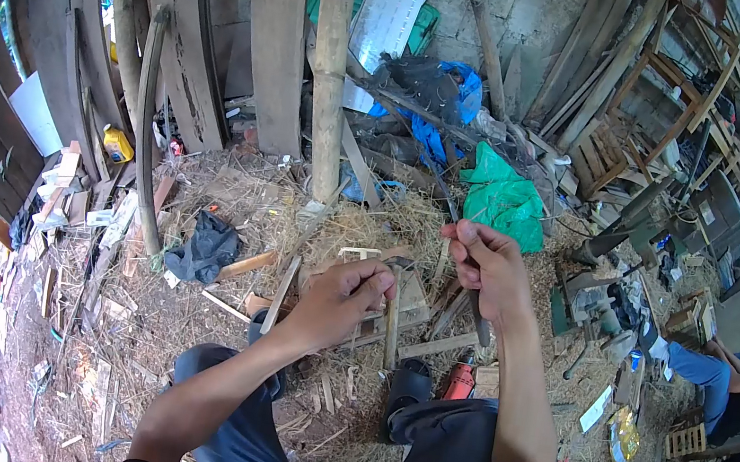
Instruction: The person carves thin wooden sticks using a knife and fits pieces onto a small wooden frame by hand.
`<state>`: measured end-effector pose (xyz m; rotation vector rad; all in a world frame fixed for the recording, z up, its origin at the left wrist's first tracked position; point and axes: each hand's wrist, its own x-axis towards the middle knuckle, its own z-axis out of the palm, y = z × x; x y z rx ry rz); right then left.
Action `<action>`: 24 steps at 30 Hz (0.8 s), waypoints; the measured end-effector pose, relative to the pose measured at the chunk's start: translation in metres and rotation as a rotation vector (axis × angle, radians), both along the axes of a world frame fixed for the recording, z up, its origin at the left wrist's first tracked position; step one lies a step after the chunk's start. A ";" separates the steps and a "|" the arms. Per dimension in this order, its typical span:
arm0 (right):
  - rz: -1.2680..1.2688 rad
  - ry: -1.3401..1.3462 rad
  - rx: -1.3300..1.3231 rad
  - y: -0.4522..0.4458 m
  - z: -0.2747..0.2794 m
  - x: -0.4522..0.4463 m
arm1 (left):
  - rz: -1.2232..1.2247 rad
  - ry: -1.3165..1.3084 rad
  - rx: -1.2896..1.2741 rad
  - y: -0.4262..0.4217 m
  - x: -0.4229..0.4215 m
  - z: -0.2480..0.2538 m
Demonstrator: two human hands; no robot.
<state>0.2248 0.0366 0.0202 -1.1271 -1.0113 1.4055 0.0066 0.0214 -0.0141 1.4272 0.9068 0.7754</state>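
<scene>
My left hand (346, 296) is closed in front of me, its fingers curled at a tool with a dark metal head (400, 262) and a pale wooden handle (391, 335). How far the fingers wrap round it is partly hidden. Higher and to the right, my right hand (490, 270) is closed on a dark, narrow metal tool (481, 322), whose end sticks out below the palm. Something thin shows at its fingertips, too small to name. Between my feet, below the hands, stands a low wooden block (412, 304) with wood pieces about it.
A red bottle-like object (460, 381) lies by my right shoe (410, 385). Wood scraps and straw cover the ground. Ahead stand a wooden post (328, 72) and a green plastic sheet (499, 198); a black bag (205, 247) lies left. Another person (707, 377) sits at right.
</scene>
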 end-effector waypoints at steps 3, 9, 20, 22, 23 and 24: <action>0.112 0.011 -0.023 -0.011 0.000 -0.016 | 0.141 0.155 0.392 -0.001 0.005 -0.005; 0.136 -0.051 -0.017 -0.012 0.002 -0.026 | 0.163 0.139 0.394 -0.002 0.008 0.001; 0.005 -0.083 -0.031 -0.001 0.004 -0.010 | 0.211 0.220 0.461 -0.010 0.015 0.016; -0.050 -0.091 -0.013 0.007 0.001 0.011 | 0.211 0.210 0.455 -0.013 0.014 0.015; -0.174 -0.052 0.035 0.012 -0.001 0.030 | 0.198 0.229 0.455 -0.014 0.010 0.014; -0.298 -0.013 0.084 0.015 -0.001 0.046 | 0.184 0.247 0.456 -0.014 0.007 0.014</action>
